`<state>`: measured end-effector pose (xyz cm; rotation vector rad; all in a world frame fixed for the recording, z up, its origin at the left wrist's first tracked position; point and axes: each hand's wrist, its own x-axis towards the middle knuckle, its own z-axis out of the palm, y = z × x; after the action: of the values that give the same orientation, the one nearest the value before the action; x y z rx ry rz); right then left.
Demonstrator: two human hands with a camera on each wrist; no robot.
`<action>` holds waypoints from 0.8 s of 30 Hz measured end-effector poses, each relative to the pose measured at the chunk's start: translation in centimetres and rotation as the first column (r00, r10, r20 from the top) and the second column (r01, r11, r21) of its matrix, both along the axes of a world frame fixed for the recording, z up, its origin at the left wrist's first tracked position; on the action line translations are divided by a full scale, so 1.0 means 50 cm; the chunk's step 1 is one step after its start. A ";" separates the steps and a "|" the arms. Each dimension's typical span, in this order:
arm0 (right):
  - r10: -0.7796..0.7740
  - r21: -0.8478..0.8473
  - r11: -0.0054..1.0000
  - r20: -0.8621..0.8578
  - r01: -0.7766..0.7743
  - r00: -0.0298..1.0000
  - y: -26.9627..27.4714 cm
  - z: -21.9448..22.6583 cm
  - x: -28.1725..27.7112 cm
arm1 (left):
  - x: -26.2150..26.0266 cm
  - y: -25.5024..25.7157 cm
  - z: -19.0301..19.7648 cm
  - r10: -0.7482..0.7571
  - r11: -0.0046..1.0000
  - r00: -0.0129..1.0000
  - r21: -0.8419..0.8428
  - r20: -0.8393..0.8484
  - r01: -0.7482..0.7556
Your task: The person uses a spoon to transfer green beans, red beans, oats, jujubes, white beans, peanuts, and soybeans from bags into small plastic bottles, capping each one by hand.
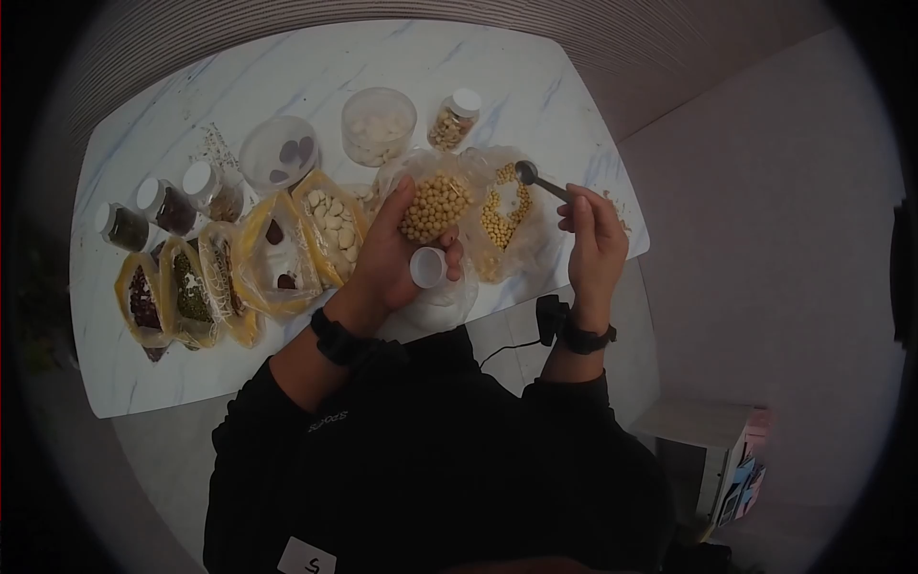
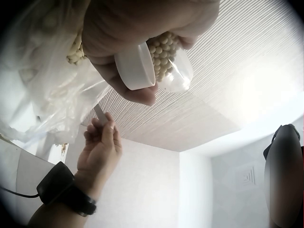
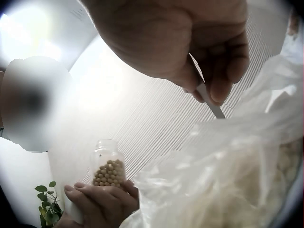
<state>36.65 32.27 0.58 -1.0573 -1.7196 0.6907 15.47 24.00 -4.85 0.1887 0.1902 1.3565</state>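
My left hand [image 1: 384, 263] grips a clear jar of round yellow beans [image 1: 435, 208] and also a white lid [image 1: 427, 268], which faces up beside the palm. In the left wrist view the lid [image 2: 136, 66] sits against the jar [image 2: 176, 71], under curled fingers. My right hand [image 1: 598, 251] pinches the handle of a dark spoon [image 1: 547, 183]. Its bowl is over an opened plastic bag [image 1: 497, 263] of yellow beans; whether the spoon holds any is too dim to tell. The right wrist view shows the jar [image 3: 108, 166] upright, partly filled, with its mouth uncovered.
Left of my hands, several opened yellow-edged bags [image 1: 277, 253] hold dried foods. Behind them stand lidded jars [image 1: 166, 207], a round tub with dark pieces [image 1: 279, 155], a tub of pale pieces [image 1: 379, 126] and a white-lidded jar [image 1: 453, 120]. Crumbs lie on the marbled table [image 1: 316, 72].
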 end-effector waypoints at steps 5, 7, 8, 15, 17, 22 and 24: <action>-0.011 -0.165 0.986 0.082 0.025 0.997 0.043 -0.088 0.030 | 0.000 0.001 -0.001 -0.003 1.000 1.000 -0.008 0.000 0.003; 0.036 -0.268 0.963 0.014 -0.031 0.999 0.048 -0.106 0.033 | 0.001 0.001 -0.004 -0.004 1.000 1.000 -0.024 0.005 0.004; 0.033 -0.270 0.962 0.013 -0.028 0.999 0.050 -0.109 0.034 | 0.001 0.002 -0.006 -0.007 1.000 1.000 -0.026 0.003 0.007; 0.095 -0.531 0.810 -0.302 -0.250 0.948 0.068 -0.124 0.051 | -0.001 0.003 -0.004 -0.007 1.000 1.000 -0.026 0.009 0.007; 0.080 -0.558 0.779 -0.366 -0.288 0.927 0.076 -0.131 0.062 | 0.000 0.002 -0.004 -0.006 1.000 1.000 -0.029 0.006 0.007; 0.029 -0.496 0.785 -0.571 -0.372 0.821 0.083 -0.123 0.081 | -0.001 0.004 -0.006 -0.001 1.000 1.000 -0.020 -0.010 0.001; 0.038 -0.452 0.799 -0.620 -0.396 0.784 0.074 -0.099 0.079 | 0.001 0.003 -0.005 -0.004 1.000 1.000 -0.030 -0.011 0.004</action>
<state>40.62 35.99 -4.38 -0.8730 -1.1073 1.5855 15.50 24.17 -5.08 0.1716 0.2195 1.3483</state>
